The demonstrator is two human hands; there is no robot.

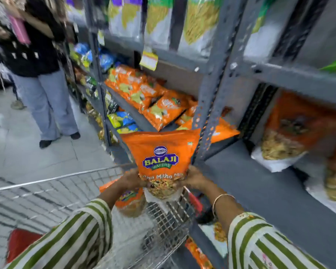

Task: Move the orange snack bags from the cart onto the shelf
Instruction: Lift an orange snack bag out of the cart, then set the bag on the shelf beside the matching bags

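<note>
I hold an orange Balaji snack bag (161,156) upright in front of me, above the wire cart (52,193). My left hand (131,180) grips its lower left edge and my right hand (194,178) grips its lower right edge. Another orange bag (130,200) lies in the cart just below my left hand, partly hidden by my wrist. The grey shelf (260,191) spreads out to the right, with orange bags (287,131) standing at its back. More orange bags (144,94) lie stacked on the shelf section to the left.
A grey perforated upright post (211,94) stands just behind the held bag. A person in black top and grey trousers (41,74) stands in the aisle at the left. Yellow and white bags fill the upper shelf (198,22). A yellow price tag (148,60) hangs from a rail.
</note>
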